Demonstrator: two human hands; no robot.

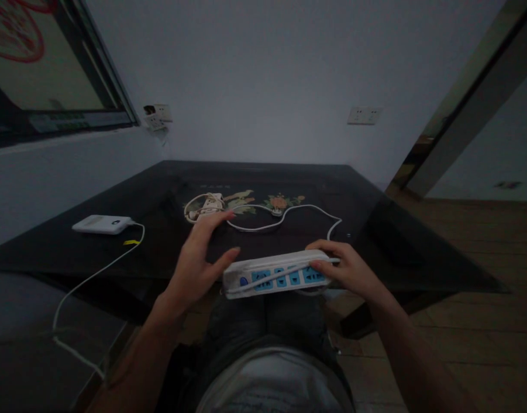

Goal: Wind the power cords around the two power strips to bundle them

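A white power strip with blue socket faces is held at the near edge of the dark table, above my lap. My right hand grips its right end, with thumb and fingers also pinching the white cord. Part of that cord runs slantwise across the sockets; the rest loops over the table to a plug. My left hand is open beside the strip's left end, thumb and fingers spread. Beyond its fingertips lies a second, smaller white power strip with its cord coiled around it.
On the left of the dark table lies a white device with a cable hanging over the edge. Wall sockets are on the back wall, with another group near the window. A dark flat object lies at right.
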